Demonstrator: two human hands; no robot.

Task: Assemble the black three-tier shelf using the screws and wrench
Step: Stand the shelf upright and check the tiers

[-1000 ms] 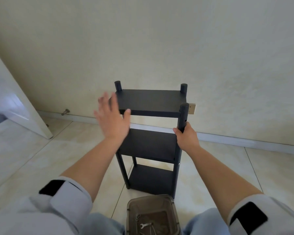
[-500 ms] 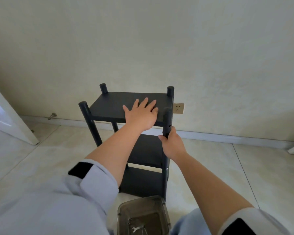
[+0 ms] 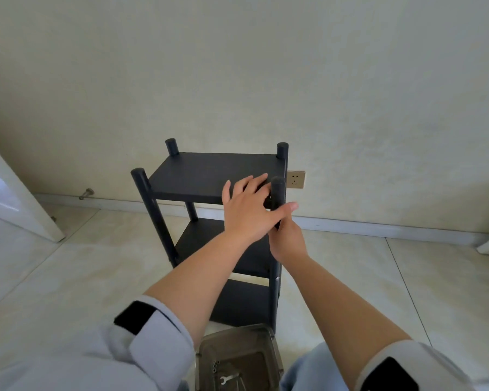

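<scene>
Shelf (image 3: pixel 218 176) upright on floor near wall, looking fully built. Left hand (image 3: pixel 247 210) now slid across top board to near-right post (image 3: pixel 277 198), fingers straight; right hand (image 3: pixel 287 241) gripping that post. Probably checking firmness.

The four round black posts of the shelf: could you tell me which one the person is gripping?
The near right post. The right hand grips it just below the top board, with the left hand resting beside it; the other three posts stand untouched.
</scene>
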